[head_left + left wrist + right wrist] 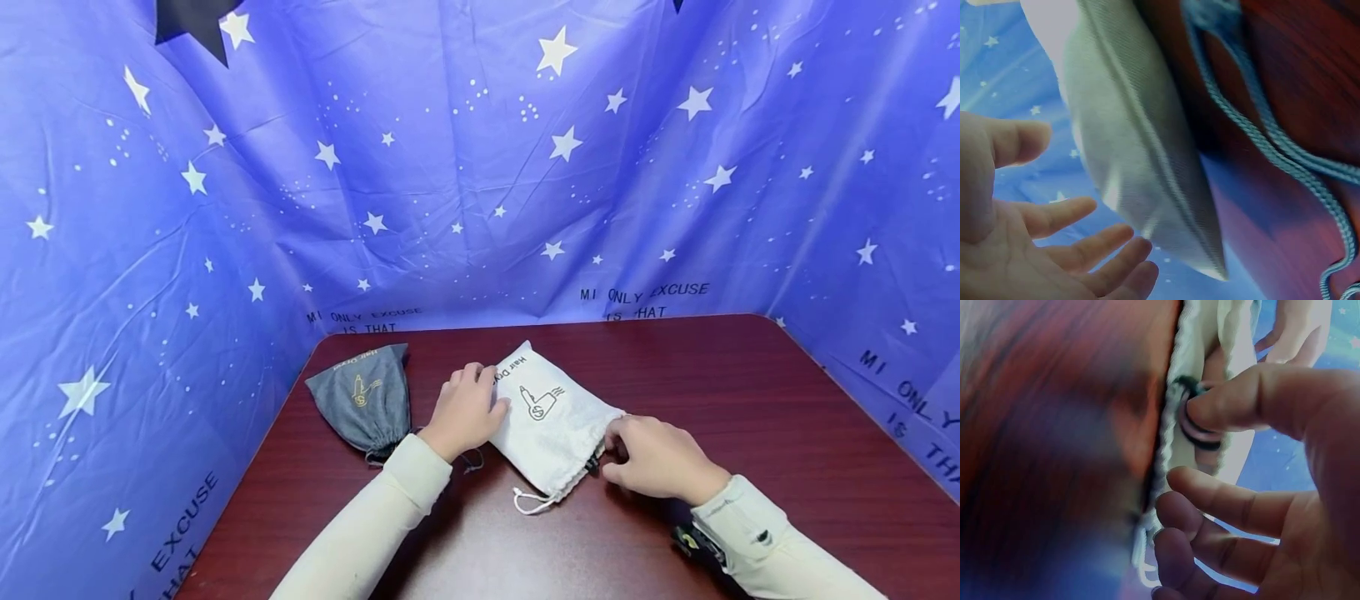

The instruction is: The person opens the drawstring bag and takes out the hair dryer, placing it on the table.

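A white drawstring bag (562,446) printed with a hair dryer lies on the table, its gathered mouth toward the lower right. My left hand (467,408) is at the bag's far left edge, fingers relaxed and spread apart in the left wrist view. At the mouth is my right hand (660,454). In the right wrist view, its thumb overlaps a dark loop (1209,445) inside the opening, while the other fingers are bent at the rim with a gap to the thumb. The rest of the bag's contents is hidden.
A grey drawstring bag (382,408) with a gold hair dryer print lies on the left, beyond my left wrist. Its cord (1260,125) trails over the dark red table (720,367). A blue starry curtain (450,150) hangs behind the table.
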{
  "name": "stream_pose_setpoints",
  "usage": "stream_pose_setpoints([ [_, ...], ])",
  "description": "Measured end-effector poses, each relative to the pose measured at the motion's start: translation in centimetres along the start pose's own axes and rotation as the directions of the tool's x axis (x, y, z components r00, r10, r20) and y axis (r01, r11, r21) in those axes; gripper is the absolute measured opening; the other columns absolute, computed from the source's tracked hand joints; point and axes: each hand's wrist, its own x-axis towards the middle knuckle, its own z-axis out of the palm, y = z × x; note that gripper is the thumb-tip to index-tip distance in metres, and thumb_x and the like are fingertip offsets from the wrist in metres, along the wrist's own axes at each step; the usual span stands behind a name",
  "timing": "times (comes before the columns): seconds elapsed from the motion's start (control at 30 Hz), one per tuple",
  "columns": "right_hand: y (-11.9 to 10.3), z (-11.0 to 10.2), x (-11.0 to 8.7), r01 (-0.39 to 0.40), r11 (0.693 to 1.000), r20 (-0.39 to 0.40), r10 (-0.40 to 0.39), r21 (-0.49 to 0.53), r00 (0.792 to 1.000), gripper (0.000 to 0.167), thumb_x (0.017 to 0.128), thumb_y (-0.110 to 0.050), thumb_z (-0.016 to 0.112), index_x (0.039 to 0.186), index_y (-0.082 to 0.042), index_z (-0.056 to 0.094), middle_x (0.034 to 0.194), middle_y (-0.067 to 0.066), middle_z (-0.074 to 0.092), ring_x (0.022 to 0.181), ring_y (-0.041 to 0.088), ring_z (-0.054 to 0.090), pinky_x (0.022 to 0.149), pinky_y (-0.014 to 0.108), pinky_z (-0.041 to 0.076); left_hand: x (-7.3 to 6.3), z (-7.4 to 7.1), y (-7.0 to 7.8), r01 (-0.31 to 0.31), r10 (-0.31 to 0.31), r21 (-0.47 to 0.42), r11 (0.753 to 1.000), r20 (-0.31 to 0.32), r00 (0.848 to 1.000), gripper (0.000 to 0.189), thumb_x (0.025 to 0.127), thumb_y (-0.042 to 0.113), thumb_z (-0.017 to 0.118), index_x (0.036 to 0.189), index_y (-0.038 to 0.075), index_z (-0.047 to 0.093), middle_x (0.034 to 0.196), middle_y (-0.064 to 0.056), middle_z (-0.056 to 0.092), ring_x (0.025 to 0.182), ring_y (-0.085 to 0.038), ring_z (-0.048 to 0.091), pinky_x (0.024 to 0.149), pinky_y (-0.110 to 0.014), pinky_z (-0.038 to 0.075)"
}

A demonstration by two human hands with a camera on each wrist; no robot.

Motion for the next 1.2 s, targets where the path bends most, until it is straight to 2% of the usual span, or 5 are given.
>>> stream_pose_setpoints([
  [0.2, -1.1, 0.6, 0.1, 0.047, 0.999, -0.046, -0.047, 0.012, 0.998, 0.029, 0.072, -0.044, 0.082, 0.092, -0.029, 0.068, 0.087, -0.012, 0.064, 0.077, 0.008, 0.057, 0.058, 0.038, 0.047, 0.7, 0.9, -0.8, 0.059, -0.057, -0.028, 0.998, 0.05, 0.997, 0.062, 0.103, 0.044, 0.052, 0.152, 0.005, 0.047, 0.139, -0.023, 0.057, 0.122, -0.042, 0.06, 0.1, -0.056, 0.048],
  [0.4, -1.6, 1.3, 0.4, 0.056, 0.998, -0.067, -0.056, 0.006, 0.996, 0.034, 0.075, -0.044, 0.082, 0.071, -0.027, 0.052, 0.067, -0.012, 0.047, 0.066, 0.01, 0.046, 0.051, 0.033, 0.037, 1.5, 1.5, -1.2, 0.071, -0.07, -0.003, 0.997, 0.127, 0.989, 0.061, 0.107, 0.05, 0.042, 0.157, 0.017, 0.043, 0.136, -0.019, 0.062, 0.118, -0.037, 0.066, 0.093, -0.053, 0.052],
  [0.53, -2.2, 1.4, 0.7, 0.041, 0.999, -0.09, -0.04, 0.008, 0.995, 0.039, 0.076, -0.04, 0.081, 0.068, -0.023, 0.047, 0.062, -0.01, 0.039, 0.061, 0.011, 0.042, 0.049, 0.034, 0.035, 2.1, 1.7, -1.7, 0.098, -0.095, -0.012, 0.995, 0.17, 0.981, 0.06, 0.109, 0.051, 0.036, 0.158, 0.017, 0.042, 0.138, -0.018, 0.064, 0.12, -0.035, 0.066, 0.093, -0.054, 0.053],
  [0.9, -3.0, 2.5, 1.9, 0.01, 0.999, -0.153, -0.017, -0.047, 0.988, 0.035, 0.077, -0.041, 0.078, 0.068, -0.023, 0.05, 0.067, -0.007, 0.049, 0.062, 0.014, 0.05, 0.055, 0.041, 0.045, 3.4, 1.7, -2.4, 0.179, -0.152, -0.104, 0.978, 0.23, 0.961, 0.052, 0.11, 0.047, 0.031, 0.143, 0.018, 0.06, 0.137, -0.01, 0.068, 0.124, -0.033, 0.065, 0.094, -0.054, 0.054],
  [1.2, -3.4, 2.9, 2.7, -0.005, 0.999, -0.172, -0.001, -0.039, 0.985, 0.027, 0.078, -0.034, 0.076, 0.075, -0.019, 0.055, 0.068, -0.003, 0.053, 0.061, 0.017, 0.052, 0.054, 0.044, 0.048, 4.1, 1.6, -2.9, 0.298, -0.237, -0.228, 0.927, 0.263, 0.935, 0.06, 0.11, 0.049, 0.031, 0.126, 0.006, 0.07, 0.131, -0.015, 0.069, 0.12, -0.032, 0.066, 0.1, -0.048, 0.052],
])
